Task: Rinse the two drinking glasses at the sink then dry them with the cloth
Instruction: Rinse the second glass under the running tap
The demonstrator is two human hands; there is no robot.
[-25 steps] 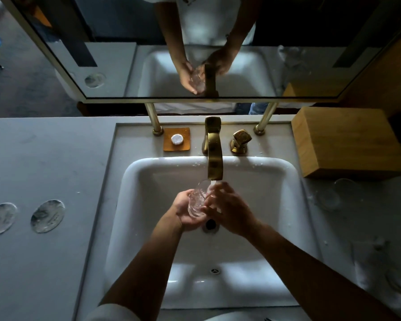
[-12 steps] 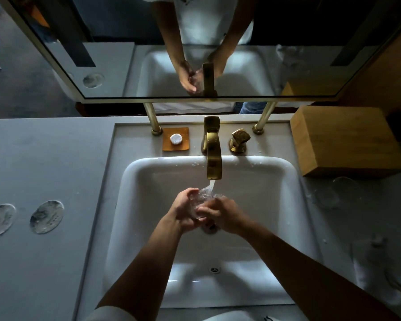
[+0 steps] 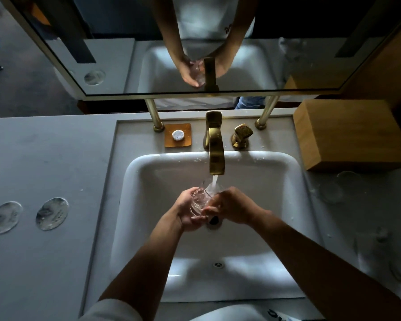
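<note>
Drinking glass (image 3: 200, 199): centre of frame, over the sink (image 3: 148, 172), tilted mouth-up under the stream from the brass tap (image 3: 215, 156), so the water runs inside.
Left hand (image 3: 186, 212): fingers curled beneath, cradling the glass.
Right hand (image 3: 235, 208): fingers wrapped on its side, apparently rubbing.
Second glass (image 3: 333, 193): faint, right of frame, on the grey table (image 3: 44, 158).
Cloth: not clearly identifiable.
Room: dim; mirror (image 3: 171, 42) across the top; wooden box (image 3: 350, 133) upper right.
</note>
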